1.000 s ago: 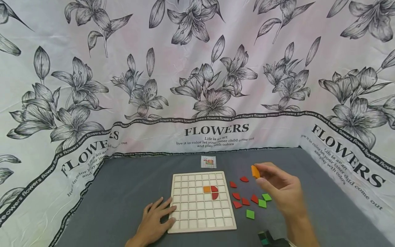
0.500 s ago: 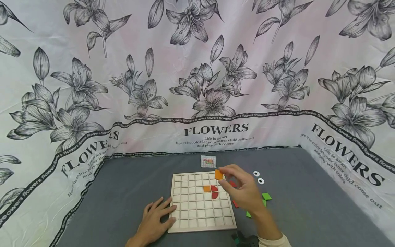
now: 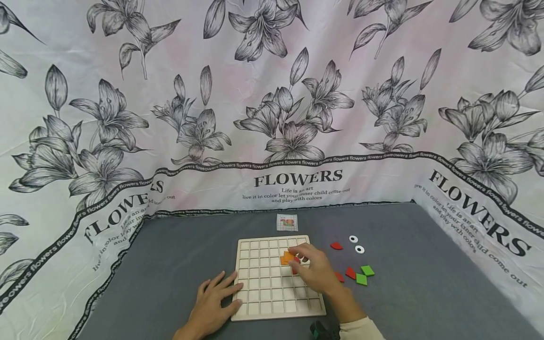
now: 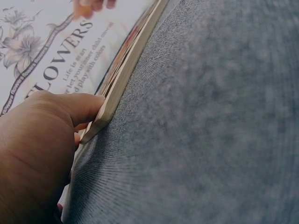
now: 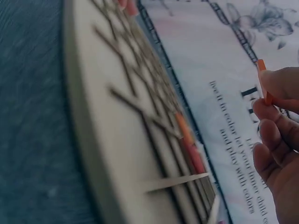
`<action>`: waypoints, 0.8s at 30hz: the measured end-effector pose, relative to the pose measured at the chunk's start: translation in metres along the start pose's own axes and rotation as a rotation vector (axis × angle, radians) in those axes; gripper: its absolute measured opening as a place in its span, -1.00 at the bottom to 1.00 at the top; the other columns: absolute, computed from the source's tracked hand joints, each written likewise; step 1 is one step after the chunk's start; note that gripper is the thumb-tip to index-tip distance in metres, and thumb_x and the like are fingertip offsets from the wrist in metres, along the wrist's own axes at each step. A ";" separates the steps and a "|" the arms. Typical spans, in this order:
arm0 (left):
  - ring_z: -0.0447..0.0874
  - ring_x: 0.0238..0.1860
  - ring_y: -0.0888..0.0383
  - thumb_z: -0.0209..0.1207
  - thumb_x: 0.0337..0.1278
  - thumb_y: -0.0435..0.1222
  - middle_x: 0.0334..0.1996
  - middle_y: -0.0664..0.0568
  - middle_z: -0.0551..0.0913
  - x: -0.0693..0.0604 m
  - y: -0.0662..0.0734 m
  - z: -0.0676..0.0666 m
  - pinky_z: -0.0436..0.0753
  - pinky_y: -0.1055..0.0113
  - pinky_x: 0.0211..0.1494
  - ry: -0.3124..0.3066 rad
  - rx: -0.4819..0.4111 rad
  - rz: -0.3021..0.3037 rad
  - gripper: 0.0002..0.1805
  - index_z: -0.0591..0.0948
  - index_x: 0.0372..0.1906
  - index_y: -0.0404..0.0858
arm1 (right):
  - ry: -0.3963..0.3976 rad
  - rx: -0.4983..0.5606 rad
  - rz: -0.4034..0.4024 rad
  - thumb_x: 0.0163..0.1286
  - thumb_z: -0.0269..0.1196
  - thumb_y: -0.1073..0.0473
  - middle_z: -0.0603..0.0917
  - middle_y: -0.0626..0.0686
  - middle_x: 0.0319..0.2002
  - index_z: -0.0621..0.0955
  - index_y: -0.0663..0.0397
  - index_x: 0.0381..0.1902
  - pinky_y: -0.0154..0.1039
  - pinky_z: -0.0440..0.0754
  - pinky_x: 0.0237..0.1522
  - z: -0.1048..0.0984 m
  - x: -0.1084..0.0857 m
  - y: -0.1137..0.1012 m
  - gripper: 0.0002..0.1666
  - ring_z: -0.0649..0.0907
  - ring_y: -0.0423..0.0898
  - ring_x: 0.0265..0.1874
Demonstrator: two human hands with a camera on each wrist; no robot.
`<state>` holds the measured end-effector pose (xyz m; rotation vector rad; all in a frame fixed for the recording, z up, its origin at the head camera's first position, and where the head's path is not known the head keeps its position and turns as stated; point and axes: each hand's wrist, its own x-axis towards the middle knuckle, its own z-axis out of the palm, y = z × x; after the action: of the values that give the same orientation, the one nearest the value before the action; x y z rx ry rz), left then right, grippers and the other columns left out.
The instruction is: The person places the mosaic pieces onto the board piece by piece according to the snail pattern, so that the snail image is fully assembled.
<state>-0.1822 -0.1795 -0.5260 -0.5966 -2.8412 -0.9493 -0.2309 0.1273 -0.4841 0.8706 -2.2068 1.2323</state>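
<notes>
The wooden grid board lies flat on the grey cloth. Between thumb and fingers, my right hand pinches an orange square tile, held over the board's upper right part; the right wrist view shows this tile edge-on above the surface. Just below it, another orange tile sits in a cell, beside red quarter-round pieces partly covered by my fingers. My left hand rests spread at the board's left edge, its fingertips on the rim. In the left wrist view, the left thumb touches the board's corner.
A small picture card lies behind the board. To the right are two white rings, green tiles and loose red pieces, some hidden by the right arm. A flowered cloth stands behind.
My right hand has carried the orange tile leftward from above the loose pieces to over the board, then lower beside the placed orange tile. The left hand has stayed where it was.
</notes>
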 end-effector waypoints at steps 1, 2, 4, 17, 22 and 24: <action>0.17 0.37 -0.19 0.11 0.26 0.12 0.33 0.06 0.40 0.000 0.000 0.000 -0.03 -0.36 0.22 0.001 0.001 0.000 -0.52 0.66 0.14 -0.01 | -0.010 -0.006 0.003 0.11 0.42 0.39 0.67 0.03 -0.23 0.68 0.24 -0.13 -0.12 0.61 -0.38 0.002 -0.002 0.003 -0.69 0.60 0.02 -0.37; 0.17 0.37 -0.18 0.12 0.26 0.12 0.33 0.06 0.40 0.000 0.000 0.000 -0.03 -0.35 0.22 -0.001 0.000 -0.001 -0.52 0.66 0.14 -0.01 | -0.023 -0.010 0.012 0.12 0.41 0.39 0.66 0.03 -0.24 0.67 0.25 -0.14 -0.13 0.61 -0.38 0.004 -0.003 0.005 -0.70 0.60 0.02 -0.37; 0.17 0.38 -0.19 0.12 0.26 0.12 0.33 0.07 0.40 0.000 0.000 0.000 -0.03 -0.36 0.22 -0.002 -0.002 -0.002 -0.52 0.66 0.14 -0.01 | -0.051 -0.032 0.029 0.12 0.41 0.39 0.66 0.03 -0.25 0.67 0.26 -0.15 -0.14 0.62 -0.37 0.008 -0.006 0.009 -0.71 0.61 0.00 -0.35; 0.17 0.38 -0.18 0.10 0.27 0.14 0.34 0.07 0.39 0.001 -0.001 0.000 -0.02 -0.35 0.22 -0.013 0.002 -0.002 -0.52 0.65 0.16 0.01 | -0.100 -0.247 -0.034 0.02 0.48 0.37 0.54 -0.07 -0.42 0.66 0.19 -0.32 -0.33 0.47 -0.42 0.021 -0.014 0.021 -0.76 0.47 -0.20 -0.42; 0.16 0.38 -0.19 0.10 0.28 0.12 0.34 0.06 0.39 0.000 -0.001 0.000 -0.02 -0.35 0.23 -0.015 -0.009 0.006 -0.52 0.64 0.16 0.00 | -0.123 -0.287 -0.061 0.01 0.46 0.39 0.51 -0.05 -0.40 0.67 0.18 -0.33 -0.31 0.48 -0.40 0.024 -0.015 0.024 -0.76 0.45 -0.16 -0.40; 0.16 0.38 -0.20 0.10 0.28 0.12 0.34 0.05 0.38 0.000 -0.001 -0.001 -0.03 -0.35 0.23 -0.014 -0.015 0.009 -0.52 0.64 0.17 -0.02 | -0.140 -0.300 -0.056 0.03 0.44 0.39 0.52 -0.03 -0.37 0.68 0.19 -0.31 -0.27 0.50 -0.35 0.025 -0.015 0.024 -0.78 0.46 -0.13 -0.37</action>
<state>-0.1826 -0.1805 -0.5257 -0.6194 -2.8432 -0.9695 -0.2395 0.1195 -0.5198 0.9103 -2.3798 0.8065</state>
